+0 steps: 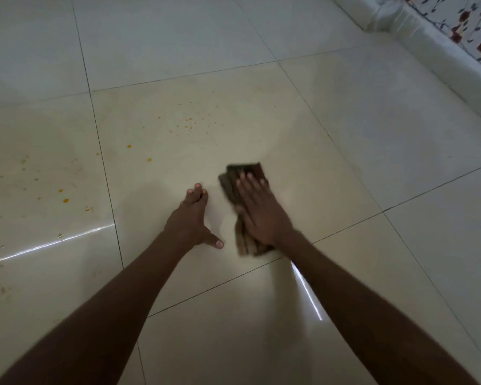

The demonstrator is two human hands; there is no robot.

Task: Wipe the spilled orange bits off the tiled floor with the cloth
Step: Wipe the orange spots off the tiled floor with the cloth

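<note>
Tiled floor (345,129), pale and glossy, under everything; skirting (428,43) far beyond the grip. Cloth (233,184), dark and folded, pressed flat beneath right hand (261,209), palm spread, not clenched. Left hand (192,218) just beside, open, braced on tile. Orange bits (189,120) scattered beyond and leftward, unobstructed.

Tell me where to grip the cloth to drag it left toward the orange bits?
Judging by its pose, press from above: the cloth lies flat and folded under the right hand. Keep the palm on its middle, fingers toward the far edge, since the orange bits lie up-left.
</note>
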